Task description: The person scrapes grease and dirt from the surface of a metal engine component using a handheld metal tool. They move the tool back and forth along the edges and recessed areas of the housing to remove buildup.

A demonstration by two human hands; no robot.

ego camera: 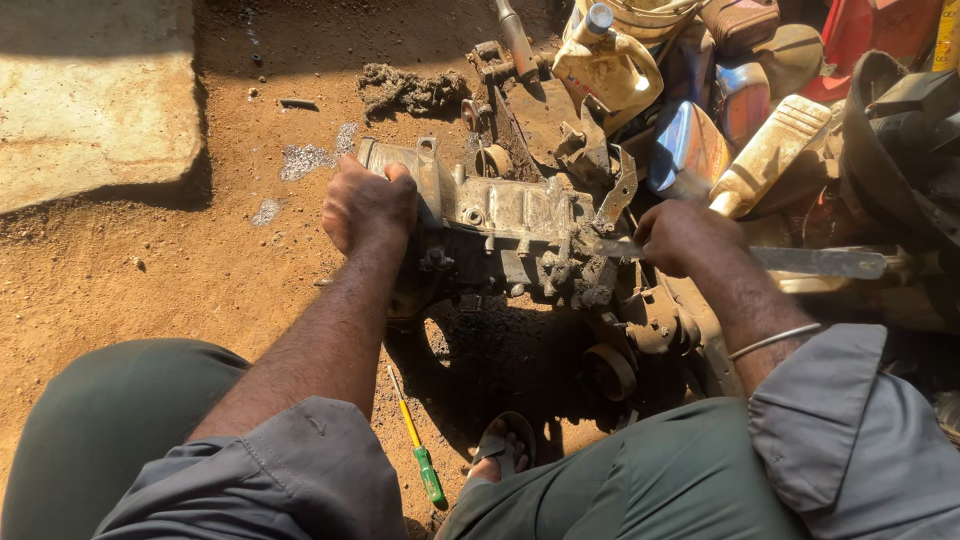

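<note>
A dirty grey metal engine casing (510,215) lies on the dirt ground between my knees. My left hand (368,205) grips its left end, fingers curled over the top edge. My right hand (680,235) is closed around a long flat metal tool (815,262) whose tip (600,245) rests against the right side of the casing. The tool's long end sticks out to the right past my wrist. A thin metal bangle (775,340) sits on my right forearm.
A screwdriver with a green and yellow handle (418,445) lies on the ground near my sandalled foot (500,450). Oil jugs (605,65), plastic bottles (765,150) and greasy parts crowd the upper right. A concrete slab (95,95) lies at the upper left.
</note>
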